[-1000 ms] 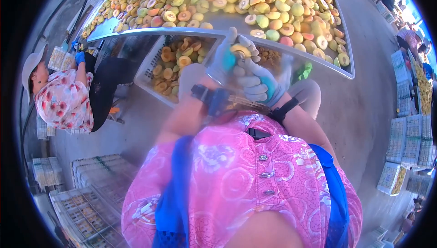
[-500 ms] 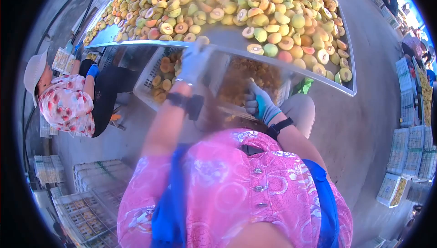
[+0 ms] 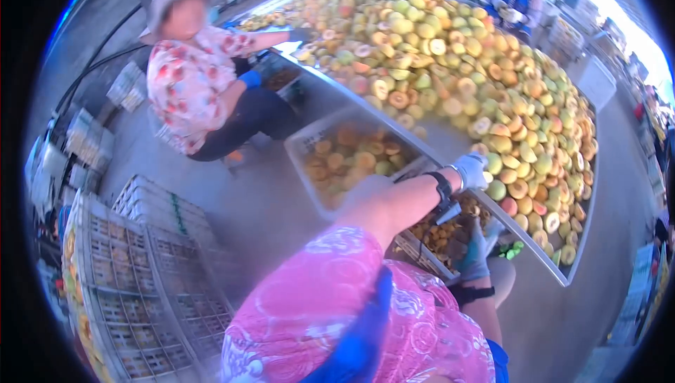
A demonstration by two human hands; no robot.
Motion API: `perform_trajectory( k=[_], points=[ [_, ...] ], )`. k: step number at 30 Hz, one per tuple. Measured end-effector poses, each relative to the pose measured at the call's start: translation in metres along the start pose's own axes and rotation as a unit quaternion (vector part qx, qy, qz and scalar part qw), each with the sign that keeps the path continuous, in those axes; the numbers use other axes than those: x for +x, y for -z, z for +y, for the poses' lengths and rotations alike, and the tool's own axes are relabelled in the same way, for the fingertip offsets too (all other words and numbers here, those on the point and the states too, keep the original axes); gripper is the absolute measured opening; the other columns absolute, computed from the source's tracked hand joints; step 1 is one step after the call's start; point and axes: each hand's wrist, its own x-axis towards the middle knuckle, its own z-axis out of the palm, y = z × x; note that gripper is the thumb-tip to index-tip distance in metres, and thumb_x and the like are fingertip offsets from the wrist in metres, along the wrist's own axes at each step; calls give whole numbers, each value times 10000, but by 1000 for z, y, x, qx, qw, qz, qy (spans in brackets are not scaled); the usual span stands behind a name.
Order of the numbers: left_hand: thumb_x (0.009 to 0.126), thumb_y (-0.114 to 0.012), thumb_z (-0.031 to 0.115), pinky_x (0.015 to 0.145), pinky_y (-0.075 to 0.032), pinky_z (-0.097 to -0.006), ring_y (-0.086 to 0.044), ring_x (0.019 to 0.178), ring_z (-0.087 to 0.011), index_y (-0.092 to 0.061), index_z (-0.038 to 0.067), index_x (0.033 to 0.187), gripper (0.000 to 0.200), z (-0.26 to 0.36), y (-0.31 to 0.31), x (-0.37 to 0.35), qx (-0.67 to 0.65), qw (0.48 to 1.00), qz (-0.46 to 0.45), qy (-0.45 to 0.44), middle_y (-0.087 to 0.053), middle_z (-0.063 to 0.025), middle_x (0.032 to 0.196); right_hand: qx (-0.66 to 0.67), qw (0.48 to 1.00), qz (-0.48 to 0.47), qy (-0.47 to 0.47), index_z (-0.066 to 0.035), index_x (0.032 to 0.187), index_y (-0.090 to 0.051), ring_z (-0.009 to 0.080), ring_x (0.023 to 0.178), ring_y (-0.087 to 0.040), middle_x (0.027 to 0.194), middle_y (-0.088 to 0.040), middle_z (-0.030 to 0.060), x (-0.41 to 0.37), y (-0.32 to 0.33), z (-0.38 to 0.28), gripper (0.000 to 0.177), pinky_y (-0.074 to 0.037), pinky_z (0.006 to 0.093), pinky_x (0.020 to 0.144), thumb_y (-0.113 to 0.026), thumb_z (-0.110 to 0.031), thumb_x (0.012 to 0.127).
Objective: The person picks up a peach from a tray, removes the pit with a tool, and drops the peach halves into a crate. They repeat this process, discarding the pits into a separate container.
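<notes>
Fruit (image 3: pixel 437 46) lies heaped on the table (image 3: pixel 394 126), just ahead of and around your left fingers. Your left hand (image 3: pixel 470 172) is at the rim beside the heap, fingers partly curled; whether they hold a piece cannot be told. Your right hand (image 3: pixel 478 251), blurred, hangs lower, its finger opening and contents indeterminate. Step in hand, as judged: a left-handed reach to the fruit. Next move calls for a light pinch on one piece, clear of its neighbours and the rim. Counts: fruit, too many to number; table, one; nearby crates, two, one (image 3: pixel 299 165) left of your left fingers, one (image 3: pixel 425 258) beside your right fingers.
</notes>
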Motion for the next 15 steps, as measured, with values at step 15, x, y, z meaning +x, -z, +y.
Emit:
perform_trajectory(
  k=[15],
  points=[
    [974,-465,287,839,-535,-428,-621,968,-269,-562,22,1130,323,-23,-8,-88,-846,522,113,-16,-626,-140,1037,-143,989,-30,11,-149,1154,-565,61,454,-397,687,-496,-50,-3,-55,-24,362,-282,224,380,-511,-462,979]
  ],
)
